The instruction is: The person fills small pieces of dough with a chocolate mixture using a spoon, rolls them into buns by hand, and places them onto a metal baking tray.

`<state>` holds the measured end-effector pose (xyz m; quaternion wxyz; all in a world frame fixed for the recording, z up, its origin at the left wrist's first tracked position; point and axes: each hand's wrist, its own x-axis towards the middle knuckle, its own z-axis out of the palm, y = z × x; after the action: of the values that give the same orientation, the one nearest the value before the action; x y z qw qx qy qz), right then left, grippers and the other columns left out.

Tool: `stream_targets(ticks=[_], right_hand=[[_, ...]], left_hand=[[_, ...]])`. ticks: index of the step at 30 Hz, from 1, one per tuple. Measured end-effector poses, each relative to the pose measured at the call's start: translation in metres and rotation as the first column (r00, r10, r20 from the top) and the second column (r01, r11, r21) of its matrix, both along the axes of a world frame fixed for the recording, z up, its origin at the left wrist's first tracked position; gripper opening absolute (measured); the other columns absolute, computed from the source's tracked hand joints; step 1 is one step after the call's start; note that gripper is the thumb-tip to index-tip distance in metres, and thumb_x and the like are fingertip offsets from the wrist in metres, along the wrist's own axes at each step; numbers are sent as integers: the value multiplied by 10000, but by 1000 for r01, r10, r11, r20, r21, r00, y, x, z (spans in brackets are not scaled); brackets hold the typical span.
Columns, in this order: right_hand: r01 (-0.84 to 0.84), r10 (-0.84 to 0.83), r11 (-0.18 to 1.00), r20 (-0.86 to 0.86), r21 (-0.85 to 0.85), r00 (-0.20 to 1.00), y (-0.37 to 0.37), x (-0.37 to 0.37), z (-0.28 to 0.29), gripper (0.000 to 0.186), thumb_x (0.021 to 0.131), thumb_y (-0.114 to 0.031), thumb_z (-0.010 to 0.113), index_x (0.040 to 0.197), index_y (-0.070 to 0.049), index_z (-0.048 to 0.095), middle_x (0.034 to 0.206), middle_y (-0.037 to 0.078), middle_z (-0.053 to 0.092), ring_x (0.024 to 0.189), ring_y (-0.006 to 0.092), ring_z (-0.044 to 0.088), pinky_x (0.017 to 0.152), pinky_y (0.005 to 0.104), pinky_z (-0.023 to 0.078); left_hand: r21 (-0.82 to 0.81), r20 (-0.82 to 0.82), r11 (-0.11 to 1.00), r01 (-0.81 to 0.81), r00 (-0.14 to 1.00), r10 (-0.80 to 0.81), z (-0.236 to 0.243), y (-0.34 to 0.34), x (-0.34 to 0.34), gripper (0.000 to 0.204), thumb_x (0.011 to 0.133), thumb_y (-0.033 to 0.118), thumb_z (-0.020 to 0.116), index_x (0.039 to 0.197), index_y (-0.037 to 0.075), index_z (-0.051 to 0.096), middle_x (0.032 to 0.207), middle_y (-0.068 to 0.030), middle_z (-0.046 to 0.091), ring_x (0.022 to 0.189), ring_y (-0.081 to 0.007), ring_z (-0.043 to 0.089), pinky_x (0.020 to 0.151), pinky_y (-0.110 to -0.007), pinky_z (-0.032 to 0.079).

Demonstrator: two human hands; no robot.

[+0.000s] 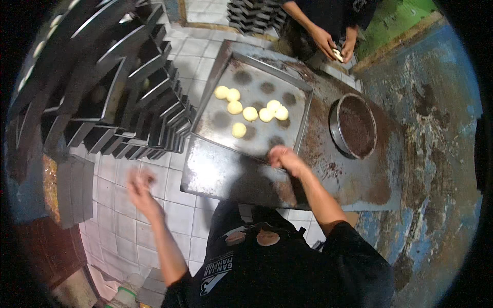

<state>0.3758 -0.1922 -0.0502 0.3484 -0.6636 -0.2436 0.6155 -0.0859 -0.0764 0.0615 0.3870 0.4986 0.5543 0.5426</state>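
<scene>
A square metal tray (205,123) on the worktable holds several pale dough balls (238,130) among dark round marks. My right hand (287,161) is at the tray's near right edge, its curled fingers blurred. My left hand (144,190) hangs over the tiled floor left of the table, smeared by motion; whether it holds anything is unclear. A round metal pan (336,123) with brown crumbly contents stands to the right of the tray.
Stacked angled trays (108,102) fill the left side. A co-worker's hands (334,49) hold a small pale piece beyond the table (359,179). More stacked trays (251,15) stand at the back. A scuffed wall (431,154) borders the right.
</scene>
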Motion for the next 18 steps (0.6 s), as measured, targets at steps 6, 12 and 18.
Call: stream_targets(ticks=[6, 12, 18], right_hand=[[489, -503, 837, 698, 246, 509, 63, 114, -82, 383, 1013, -324, 570, 1013, 46, 672, 889, 124, 686, 717, 183, 645, 691, 325, 540], [630, -689, 724, 235, 281, 686, 75, 94, -44, 316, 971, -209, 641, 1142, 54, 679, 972, 90, 713, 729, 149, 655, 694, 304, 515], [349, -508, 784, 207, 514, 836, -116, 29, 11, 189, 978, -188, 658, 963, -3, 691, 802, 2, 678, 671, 94, 610, 596, 284, 494]], left_hand=[[-360, 198, 881, 306, 948, -248, -61, -75, 72, 359, 1046, 167, 551, 1338, -38, 509, 1072, -110, 667, 897, -148, 635, 799, -282, 521], [-279, 140, 829, 485, 875, -464, -44, -62, 141, 288, 1031, 186, 583, 1242, -6, 625, 949, -56, 673, 821, -118, 642, 756, -259, 511], [-305, 3, 722, 621, 758, -652, -53, -147, 258, 446, 1033, 199, 563, 1407, -29, 482, 1258, -207, 648, 1100, -205, 650, 922, -308, 514]])
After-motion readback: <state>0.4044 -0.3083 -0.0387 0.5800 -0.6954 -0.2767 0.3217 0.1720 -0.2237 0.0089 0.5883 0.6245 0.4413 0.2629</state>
